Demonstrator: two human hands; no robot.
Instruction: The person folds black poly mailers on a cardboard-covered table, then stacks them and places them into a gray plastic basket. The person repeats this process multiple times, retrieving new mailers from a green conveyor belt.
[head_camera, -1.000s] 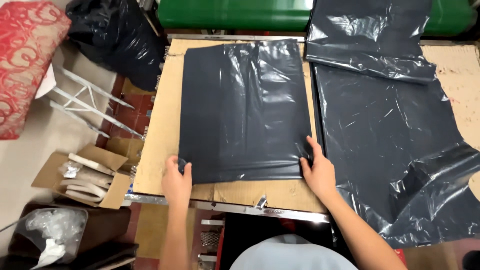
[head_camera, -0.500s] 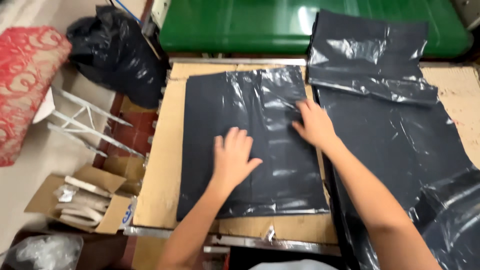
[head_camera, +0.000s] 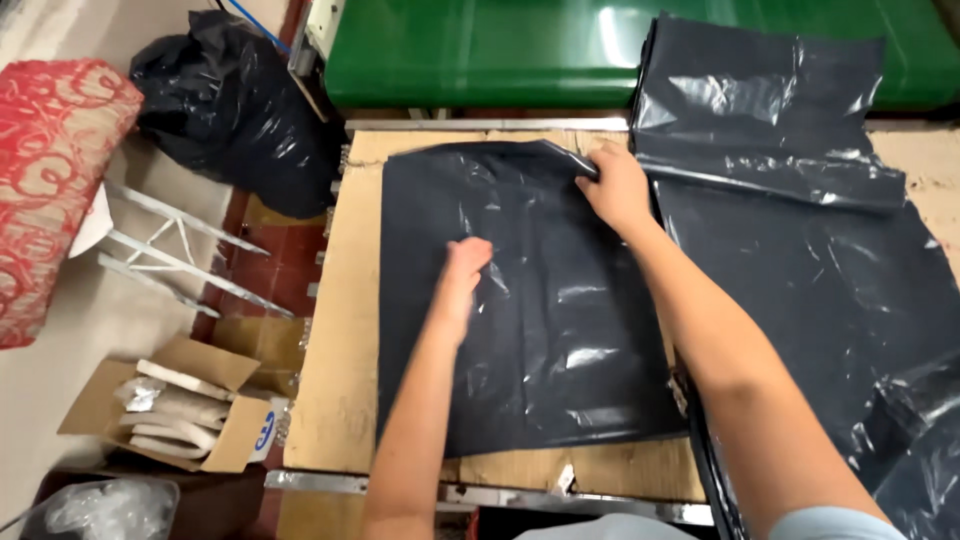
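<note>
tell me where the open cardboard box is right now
In the head view the open cardboard box sits on the floor at lower left, beside the cardboard-topped table and below the white metal rack.

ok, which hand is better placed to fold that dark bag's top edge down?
Right, probably. The right hand already pinches the lifted top edge of the dark plastic bag near its far right corner. The left hand lies flat mid-sheet, better suited to pinning it on the cardboard board.
</note>
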